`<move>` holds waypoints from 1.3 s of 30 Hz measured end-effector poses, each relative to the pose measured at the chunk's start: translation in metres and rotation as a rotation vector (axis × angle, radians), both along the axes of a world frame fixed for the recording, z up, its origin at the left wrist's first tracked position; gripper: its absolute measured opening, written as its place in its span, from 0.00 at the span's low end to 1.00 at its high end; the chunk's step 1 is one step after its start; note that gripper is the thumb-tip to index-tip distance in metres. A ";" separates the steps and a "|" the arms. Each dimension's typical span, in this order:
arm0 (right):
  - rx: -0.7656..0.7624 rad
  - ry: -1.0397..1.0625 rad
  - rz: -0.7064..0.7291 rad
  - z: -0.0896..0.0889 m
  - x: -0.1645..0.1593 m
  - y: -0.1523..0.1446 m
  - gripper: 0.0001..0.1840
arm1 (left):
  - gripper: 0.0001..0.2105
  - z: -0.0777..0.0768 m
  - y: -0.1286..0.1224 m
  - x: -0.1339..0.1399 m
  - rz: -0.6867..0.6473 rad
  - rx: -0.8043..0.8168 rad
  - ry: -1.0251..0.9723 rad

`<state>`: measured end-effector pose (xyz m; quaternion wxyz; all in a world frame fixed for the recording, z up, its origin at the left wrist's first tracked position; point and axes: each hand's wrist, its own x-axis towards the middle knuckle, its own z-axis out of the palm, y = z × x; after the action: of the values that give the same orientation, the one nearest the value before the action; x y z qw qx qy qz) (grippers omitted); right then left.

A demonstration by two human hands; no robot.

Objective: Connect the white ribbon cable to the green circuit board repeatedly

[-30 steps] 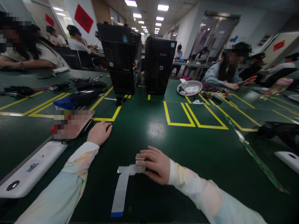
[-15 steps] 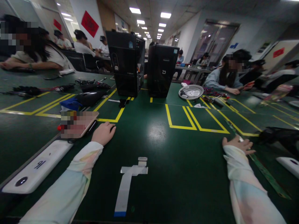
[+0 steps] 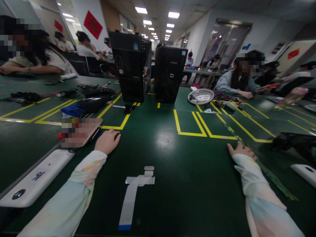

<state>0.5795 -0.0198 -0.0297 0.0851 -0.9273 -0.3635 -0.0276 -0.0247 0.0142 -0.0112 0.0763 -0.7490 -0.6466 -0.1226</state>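
Note:
My left hand (image 3: 108, 141) rests on the green table beside a phone (image 3: 86, 131), its fingers loosely bent and holding nothing. At the right, my right hand (image 3: 241, 151) has its fingers over a long, narrow green circuit board strip (image 3: 276, 179), with the thumb apart on the near side. The strip slants from beyond the fingers back toward the lower right; its part under the hand is hidden. Between my hands lies a white flat ribbon cable (image 3: 128, 205) with a blue end and a connector at its top.
Two black computer towers (image 3: 130, 69) stand at the back. A white basket (image 3: 201, 96) holds small parts, with cables beside it. A white device (image 3: 37, 177) lies at the left, a black object (image 3: 293, 148) at the right. Yellow tape marks the table. People sit around.
My right hand has moved left and the green circuit board strip has shifted left with it. Its fingers are less spread. My left hand stays on the table.

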 end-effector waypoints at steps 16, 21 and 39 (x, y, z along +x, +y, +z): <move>0.005 -0.004 0.834 -0.013 -0.020 -0.023 0.35 | 0.24 0.001 -0.001 -0.001 0.017 -0.016 -0.007; 0.099 0.000 0.911 -0.010 -0.021 -0.031 0.32 | 0.25 0.001 -0.001 -0.003 0.020 -0.018 0.010; 0.054 0.066 0.046 -0.019 0.014 -0.054 0.43 | 0.24 0.003 -0.002 0.000 0.020 -0.040 0.008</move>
<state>0.5931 -0.0739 -0.0487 0.1225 -0.9165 -0.3809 -0.0047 -0.0248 0.0118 -0.0077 0.0652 -0.7442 -0.6563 -0.1061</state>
